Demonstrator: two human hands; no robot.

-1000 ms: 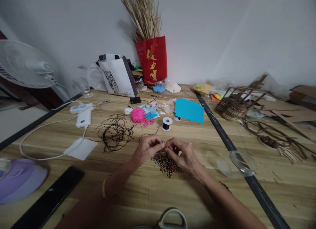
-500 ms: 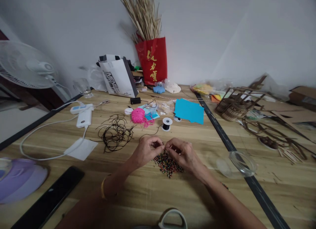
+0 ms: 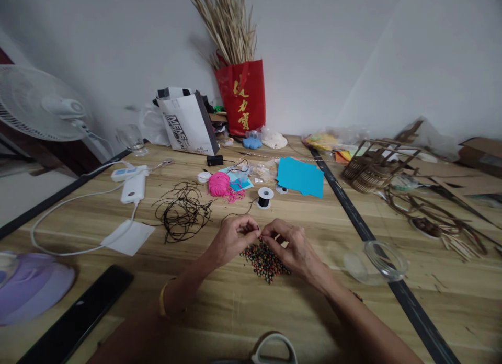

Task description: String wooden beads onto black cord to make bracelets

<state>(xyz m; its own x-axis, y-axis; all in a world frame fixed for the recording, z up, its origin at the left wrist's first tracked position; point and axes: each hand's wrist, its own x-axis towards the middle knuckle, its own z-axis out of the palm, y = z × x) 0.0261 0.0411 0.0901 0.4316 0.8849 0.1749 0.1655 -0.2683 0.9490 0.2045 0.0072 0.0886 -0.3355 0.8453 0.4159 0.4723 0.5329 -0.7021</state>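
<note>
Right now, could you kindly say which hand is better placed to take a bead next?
Probably the right hand: it overlaps the right edge of the beads, while the left hand lies mostly to their left. Both seem pinched shut, though.

Wooden table (image 3: 219, 314) under beads (image 3: 269, 264), pink yarn (image 3: 218, 184), blue sheets (image 3: 300, 177)

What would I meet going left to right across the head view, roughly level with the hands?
White paper, tangled dark cord, left hand, right hand, clear round container. The beads overlap both hands, so they're left out.
</note>
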